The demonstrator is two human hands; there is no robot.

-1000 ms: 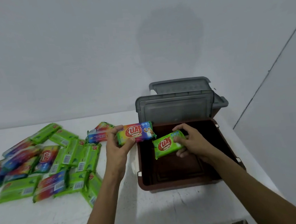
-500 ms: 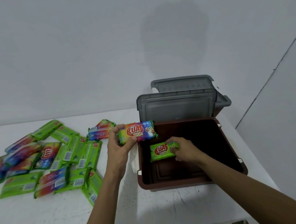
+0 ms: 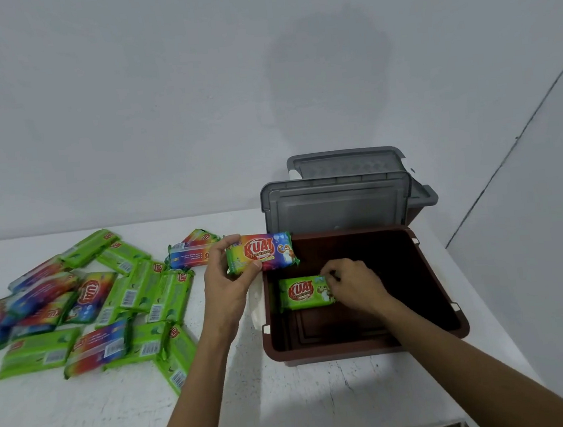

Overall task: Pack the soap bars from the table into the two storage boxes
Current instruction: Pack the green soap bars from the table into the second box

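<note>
Green soap bar lies low in the brown box, and our right grip pinches its end. Our left grip holds a rainbow soap bar tight, just left of the right grip, over the box edge. We think it may slip and fall outside if we let go too soon. More soap bars lie well to the left of both grips on the white tabletop, by a plain white wall.
</note>
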